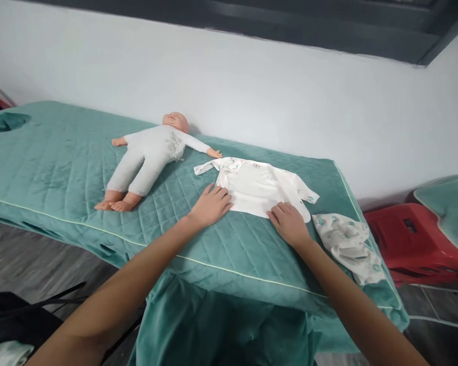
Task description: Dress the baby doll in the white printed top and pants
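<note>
A white baby shirt (252, 185) with printed sleeves lies spread open on the green quilted bed cover (213, 244). My left hand (212, 205) rests on its lower left edge, fingers stretched out over the cloth. On the lower right part of the shirt lies my right hand (289, 222), its fingers laid flat and slightly bent. Left of the shirt a baby doll (152, 152) in a pale body suit lies on its back, arms spread, one hand close to the shirt's left sleeve.
Crumpled printed baby clothing (343, 239) lies near the bed's right end. Beyond that end stands a red plastic stool (412, 239). A white wall (252, 91) runs behind the bed, and a face hole (7, 122) opens at its far left.
</note>
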### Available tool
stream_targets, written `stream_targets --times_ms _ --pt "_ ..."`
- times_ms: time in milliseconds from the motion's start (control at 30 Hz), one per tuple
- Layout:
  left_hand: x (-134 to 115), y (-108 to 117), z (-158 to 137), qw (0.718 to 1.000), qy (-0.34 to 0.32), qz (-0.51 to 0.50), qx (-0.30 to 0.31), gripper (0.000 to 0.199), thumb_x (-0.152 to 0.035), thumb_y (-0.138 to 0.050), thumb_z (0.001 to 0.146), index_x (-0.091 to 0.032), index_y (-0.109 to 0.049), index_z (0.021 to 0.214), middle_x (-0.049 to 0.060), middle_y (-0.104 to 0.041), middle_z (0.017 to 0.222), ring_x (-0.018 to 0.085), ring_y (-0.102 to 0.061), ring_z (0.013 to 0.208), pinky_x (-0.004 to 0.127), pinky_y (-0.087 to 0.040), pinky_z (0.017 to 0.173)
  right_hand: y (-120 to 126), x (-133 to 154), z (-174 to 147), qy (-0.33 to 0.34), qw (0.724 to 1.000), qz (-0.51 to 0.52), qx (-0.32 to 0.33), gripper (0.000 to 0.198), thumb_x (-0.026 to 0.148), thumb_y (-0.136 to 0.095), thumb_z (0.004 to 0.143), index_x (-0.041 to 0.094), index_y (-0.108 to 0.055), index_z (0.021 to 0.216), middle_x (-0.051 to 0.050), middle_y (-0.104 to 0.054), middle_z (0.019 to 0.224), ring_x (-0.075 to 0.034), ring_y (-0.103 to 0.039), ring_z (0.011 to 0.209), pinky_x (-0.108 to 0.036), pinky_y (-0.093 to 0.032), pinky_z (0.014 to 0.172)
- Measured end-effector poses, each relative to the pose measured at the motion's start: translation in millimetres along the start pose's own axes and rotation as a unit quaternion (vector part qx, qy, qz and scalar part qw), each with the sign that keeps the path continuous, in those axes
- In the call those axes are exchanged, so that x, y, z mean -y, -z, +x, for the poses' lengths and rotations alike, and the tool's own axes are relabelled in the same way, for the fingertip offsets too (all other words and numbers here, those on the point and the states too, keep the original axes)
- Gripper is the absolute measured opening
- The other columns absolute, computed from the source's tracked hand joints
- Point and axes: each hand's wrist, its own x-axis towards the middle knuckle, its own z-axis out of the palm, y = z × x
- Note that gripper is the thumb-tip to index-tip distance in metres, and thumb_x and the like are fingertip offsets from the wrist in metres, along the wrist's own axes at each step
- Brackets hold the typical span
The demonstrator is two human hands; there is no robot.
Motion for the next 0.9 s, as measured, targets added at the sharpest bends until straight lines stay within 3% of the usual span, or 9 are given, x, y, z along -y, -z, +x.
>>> stream_targets --times_ms 100,200,333,433,500,600,667,800,900 --pt "10.1 0.6 -9.8 0.999 0.024 0.032 -0.007 0.032 -0.035 -0.04 0.1 -0.018 -0.063 0.088 0.012 -0.065 0.094 0.027 -0.058 0.098 0.045 -0.045 0.092 4.6 -3.2 -3.7 0.003 0.999 0.015 0.028 0.033 0.039 -0.042 0.103 0.02 -0.061 0.084 -0.007 -0.066 0.088 -0.023 -0.061 0.088 -0.033 -0.043 0.077" --pt "18.6 -2.4 -21.0 0.995 0.085 -0.023 -0.047 0.032 -0.038 -0.04 0.1 -0.019 -0.062 0.086 0.009 -0.065 0.092 0.025 -0.059 0.094 0.04 -0.047 0.084 9.3 -3.6 -1.9 0.0 0.997 0.035 0.062 0.034 0.041 -0.041 0.103 0.021 -0.059 0.082 -0.007 -0.067 0.087 -0.022 -0.063 0.087 -0.032 -0.042 0.072" --pt "48.1 -13.6 -17.8 0.946 0.227 -0.124 -0.193 0.026 -0.031 -0.046 0.097 -0.018 -0.058 0.117 0.012 -0.062 0.116 0.024 -0.058 0.112 0.038 -0.047 0.098 8.5 5.8 27.6 -0.114 0.978 0.167 0.041 0.027 0.04 -0.045 0.101 0.022 -0.059 0.086 -0.005 -0.069 0.089 -0.021 -0.065 0.085 -0.031 -0.044 0.073" --pt "81.1 -26.5 0.8 0.93 0.287 -0.112 -0.198 0.057 -0.026 -0.058 0.088 -0.016 -0.046 0.142 0.017 -0.049 0.14 0.03 -0.048 0.131 0.043 -0.042 0.109 -4.8 21.6 79.2 -0.198 0.929 0.312 0.01 0.019 0.034 -0.054 0.094 0.023 -0.057 0.109 -0.004 -0.072 0.101 -0.019 -0.067 0.095 -0.03 -0.048 0.084" --pt "101.6 -33.5 14.9 0.937 0.297 -0.104 -0.148 0.065 -0.029 -0.062 0.086 -0.018 -0.043 0.147 0.016 -0.047 0.146 0.032 -0.046 0.134 0.046 -0.041 0.11 -17.5 34.6 120.2 -0.217 0.914 0.341 0.01 0.033 0.032 -0.056 0.091 0.021 -0.052 0.122 -0.007 -0.071 0.11 -0.02 -0.067 0.1 -0.031 -0.048 0.091" --pt "127.4 -37.9 31.0 0.954 0.271 -0.09 -0.088 0.046 -0.03 -0.051 0.094 -0.023 -0.056 0.139 0.011 -0.054 0.144 0.031 -0.05 0.13 0.047 -0.042 0.107 -34.8 52.7 171.7 -0.242 0.927 0.286 0.017 0.042 0.036 -0.055 0.092 0.018 -0.049 0.129 -0.012 -0.068 0.117 -0.026 -0.065 0.108 -0.038 -0.048 0.094" --pt "143.3 -37.9 37.3 0.965 0.237 -0.072 -0.091 0.04 -0.026 -0.041 0.098 -0.026 -0.063 0.132 0.008 -0.058 0.14 0.029 -0.052 0.128 0.046 -0.042 0.105 -42.6 60.5 191.4 -0.256 0.933 0.25 0.033 0.043 0.04 -0.055 0.091 0.02 -0.05 0.129 -0.013 -0.068 0.118 -0.03 -0.064 0.111 -0.042 -0.048 0.093" --pt "168.9 -36.4 41.8 0.96 0.237 -0.032 -0.143 0.04 -0.018 -0.042 0.096 -0.029 -0.069 0.123 0.008 -0.059 0.139 0.029 -0.05 0.129 0.047 -0.041 0.103 -51.6 61.8 197.6 -0.269 0.93 0.248 0.03 0.035 0.035 -0.053 0.089 0.025 -0.054 0.123 -0.007 -0.071 0.109 -0.029 -0.066 0.103 -0.043 -0.048 0.089" --pt "168.0 -32.9 39.1 0.948 0.268 -0.031 -0.17 0.04 -0.011 -0.043 0.093 -0.027 -0.072 0.115 0.008 -0.057 0.14 0.031 -0.046 0.132 0.049 -0.039 0.105 -56.4 54.5 190.4 -0.269 0.915 0.299 -0.015 0.031 0.032 -0.053 0.086 0.025 -0.057 0.116 -0.003 -0.07 0.095 -0.025 -0.065 0.096 -0.04 -0.048 0.088"
